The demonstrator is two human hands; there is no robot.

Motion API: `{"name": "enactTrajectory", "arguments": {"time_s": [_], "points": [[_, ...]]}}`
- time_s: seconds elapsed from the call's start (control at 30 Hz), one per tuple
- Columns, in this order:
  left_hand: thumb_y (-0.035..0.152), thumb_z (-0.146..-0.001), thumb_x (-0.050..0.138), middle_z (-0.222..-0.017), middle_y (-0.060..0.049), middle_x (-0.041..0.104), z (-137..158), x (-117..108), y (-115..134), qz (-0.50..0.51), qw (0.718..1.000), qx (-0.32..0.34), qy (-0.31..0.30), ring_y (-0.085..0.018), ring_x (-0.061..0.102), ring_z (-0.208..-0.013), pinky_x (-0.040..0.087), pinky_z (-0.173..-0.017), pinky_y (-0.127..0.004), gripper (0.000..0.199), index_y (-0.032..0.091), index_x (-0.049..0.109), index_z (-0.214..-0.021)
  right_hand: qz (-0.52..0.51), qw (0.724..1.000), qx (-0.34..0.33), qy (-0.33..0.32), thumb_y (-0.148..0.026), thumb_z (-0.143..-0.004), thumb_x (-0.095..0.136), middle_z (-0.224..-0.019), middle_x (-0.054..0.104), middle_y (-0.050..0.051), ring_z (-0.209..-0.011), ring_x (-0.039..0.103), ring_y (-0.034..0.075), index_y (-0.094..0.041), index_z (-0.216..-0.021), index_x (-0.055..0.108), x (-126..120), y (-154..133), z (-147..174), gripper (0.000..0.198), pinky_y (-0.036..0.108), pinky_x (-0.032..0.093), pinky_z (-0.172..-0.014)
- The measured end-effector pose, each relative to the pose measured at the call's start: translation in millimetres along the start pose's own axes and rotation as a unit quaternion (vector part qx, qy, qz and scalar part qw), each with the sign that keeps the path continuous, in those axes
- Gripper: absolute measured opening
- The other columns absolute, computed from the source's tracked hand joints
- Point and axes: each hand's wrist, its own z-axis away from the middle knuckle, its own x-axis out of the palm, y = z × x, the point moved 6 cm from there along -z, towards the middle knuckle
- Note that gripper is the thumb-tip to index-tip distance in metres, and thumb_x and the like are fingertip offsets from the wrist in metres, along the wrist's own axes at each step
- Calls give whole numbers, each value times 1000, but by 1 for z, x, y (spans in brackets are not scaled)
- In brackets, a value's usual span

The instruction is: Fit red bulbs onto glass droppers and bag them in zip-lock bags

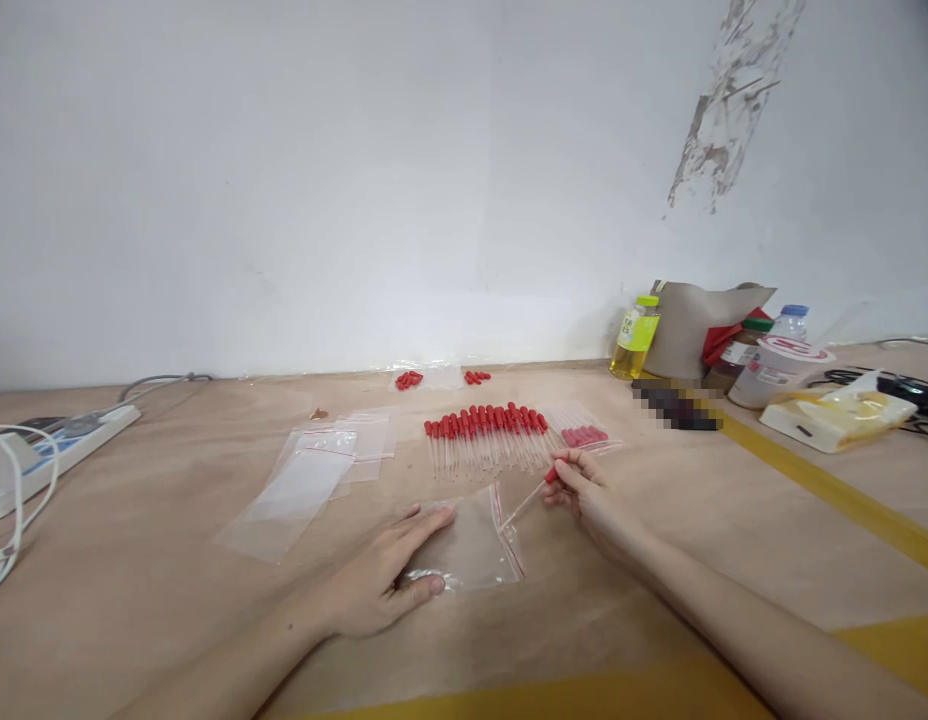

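One dropper [525,502] slants from the right hand [585,488], whose thumb and fingers close on its red bulb, to the mouth of a clear bag [468,548]; whether its tip is inside, I cannot tell. The left hand [378,578] lies on the bag's nine-o'clock side, fingers spread, gripping nothing. From there outward across the desk [164,520], a row of droppers [485,430] lies at twelve o'clock, flat bags [299,495] at ten, and a bottle [633,345] well apart between one and two.
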Motion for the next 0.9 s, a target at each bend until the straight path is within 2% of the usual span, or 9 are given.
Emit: {"name": "enactTrajectory", "arguments": {"time_s": [0.1, 0.33, 0.7, 0.9], "points": [[41, -87, 41, -140, -5, 30, -1, 0, 1, -4, 1000, -2, -4, -27, 27, -127, 26, -102, -48, 58, 27, 17, -137, -10, 1000, 22, -4, -41, -64, 66, -67, 57, -3, -56, 57, 11, -20, -85, 46, 2, 1, 3, 36, 27, 47, -57], [43, -87, 39, -140, -5, 29, 0, 0, 2, 2, 1000, -19, -14, -26, 24, -128, 26, -103, -47, 58, 26, 17, -137, 49, 996, -57, 56, -47, -61, 65, -59, 53, -6, -49, 51, 9, -21, -85, 46, -20, -22, -6, 40, 22, 42, -47], [43, -87, 39, -139, -5, 30, -1, -1, 2, -7, 1000, -12, -8, -26, 26, -127, 26, -102, -47, 57, 26, 18, -137, 27, 999, -5, 21, -46, -59, 67, -62, 56, -4, -55, 57, 12, -21, -82, 45, -3, -5, 1, 40, 28, 48, -57], [42, -87, 39, -139, -5, 31, -1, -2, 3, -6, 1000, -12, -6, -26, 27, -127, 27, -101, -47, 56, 27, 19, -136, 51, 996, -37, 60, -47, -59, 66, -60, 55, -5, -51, 54, 10, -22, -84, 45, -18, -18, -3, 41, 26, 47, -54]]}}
